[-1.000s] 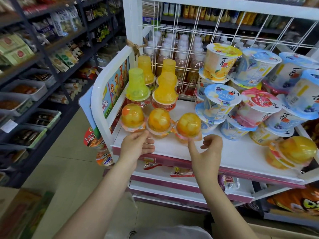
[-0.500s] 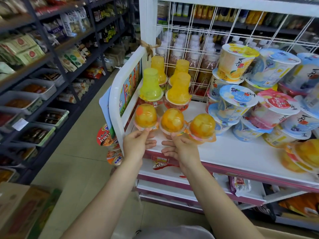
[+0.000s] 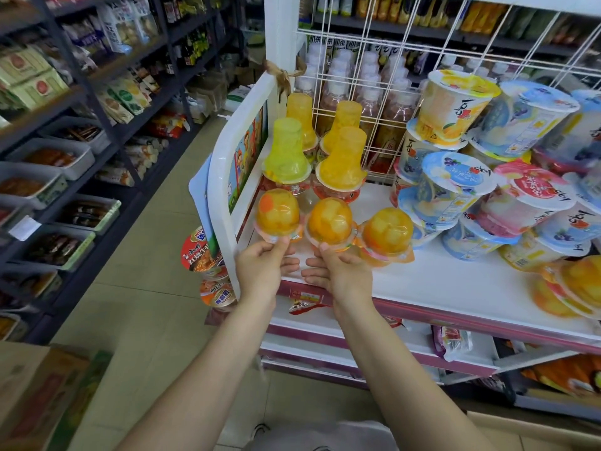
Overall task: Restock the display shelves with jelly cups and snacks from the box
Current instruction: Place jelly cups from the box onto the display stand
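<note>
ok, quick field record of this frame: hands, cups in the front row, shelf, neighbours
left hand: pinches rim of left dome cup
right hand: pinches rim of middle dome cup
right dome cup: untouched, beside the middle one, on the shelf
shelf: white top tier of the display rack
behind row: four tall bell-shaped jelly cups, upright
to the right: stacked lidded tubs, tilted
box: cardboard, lower left on the floor
</note>
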### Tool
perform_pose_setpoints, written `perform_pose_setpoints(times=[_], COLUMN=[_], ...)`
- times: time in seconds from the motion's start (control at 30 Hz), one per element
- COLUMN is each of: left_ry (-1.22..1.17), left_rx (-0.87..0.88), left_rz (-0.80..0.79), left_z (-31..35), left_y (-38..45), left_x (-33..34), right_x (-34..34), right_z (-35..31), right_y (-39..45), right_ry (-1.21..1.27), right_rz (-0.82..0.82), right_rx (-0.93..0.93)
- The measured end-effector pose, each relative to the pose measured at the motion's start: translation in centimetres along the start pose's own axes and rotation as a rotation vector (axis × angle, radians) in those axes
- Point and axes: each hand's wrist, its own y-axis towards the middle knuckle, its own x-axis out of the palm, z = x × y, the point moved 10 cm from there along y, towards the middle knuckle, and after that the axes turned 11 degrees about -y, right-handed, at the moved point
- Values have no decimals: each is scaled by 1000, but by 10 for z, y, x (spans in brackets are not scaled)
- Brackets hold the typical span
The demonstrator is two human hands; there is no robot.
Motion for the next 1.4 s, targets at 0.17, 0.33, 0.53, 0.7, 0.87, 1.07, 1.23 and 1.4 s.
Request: perform_pose_setpoints(times=[0.17,0.33,0.53,0.7,0.87,1.07,1.23,1.4], left_ry=[24,37,41,24,67,-5,31,43], left_rx=[36,51,54,63,97,-29,-155,-172], left_rz=[24,43,63,60,59,41,-124,-161], left_z=[2,2,1,0,3,-6,-26,-36], left_y=[-2,-5,-9,-13,-15,-26,-43,-52], left_x=[-3,-6,-15,-20,-20,-12,29,54], right_x=[3,4,8,10,7,4,-50,-86], right_z=[0,3,7,12,14,14,12,3], right_y=[-4,-7,-13,-18,-19,-19,-19,-8], right_ry=[69,119,155,138,124,43,-6,35], right_rz=[25,67,60,44,55,-22,74,136], right_rx=[-3,18,29,33,19,32,37,17])
